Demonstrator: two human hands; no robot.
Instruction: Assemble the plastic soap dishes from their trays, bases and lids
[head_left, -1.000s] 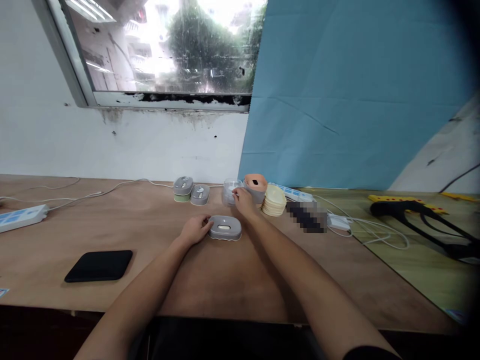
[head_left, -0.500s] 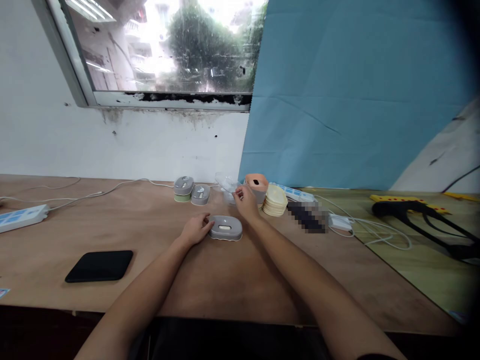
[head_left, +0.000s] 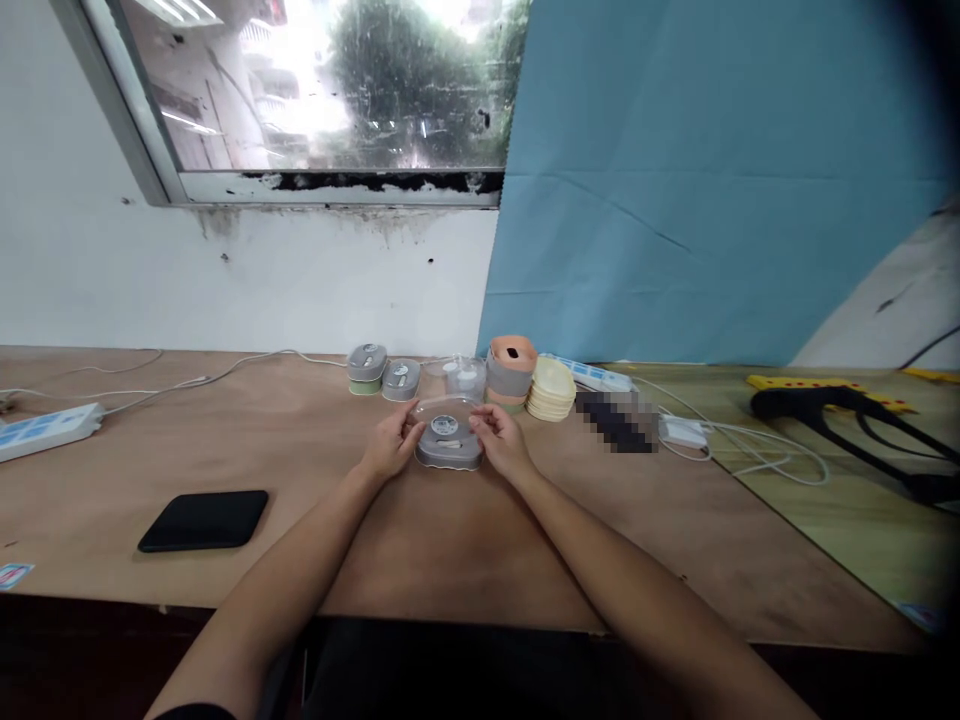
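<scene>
A clear plastic cover (head_left: 445, 425) with a round sticker is held between both hands, over a grey oval-cornered box piece (head_left: 450, 459) on the table. My left hand (head_left: 391, 441) grips the cover's left edge with thumb and fingers. At the opposite edge, my right hand (head_left: 505, 442) pinches it with bent fingers. The grey piece has a small slot, seen through the clear plastic. Whether the cover touches the grey piece I cannot tell.
Behind the hands stand covered grey boxes (head_left: 401, 380), more clear covers (head_left: 466, 376), stacked orange and grey pieces (head_left: 512, 372) and a cream stack (head_left: 552, 388). A black flat case (head_left: 204, 520) lies left. Power strips (head_left: 51, 432) and cables flank the work area.
My right hand has brought a clear cover from the back toward me, over the grey piece. My left hand has moved from the grey piece's side to the cover's edge.
</scene>
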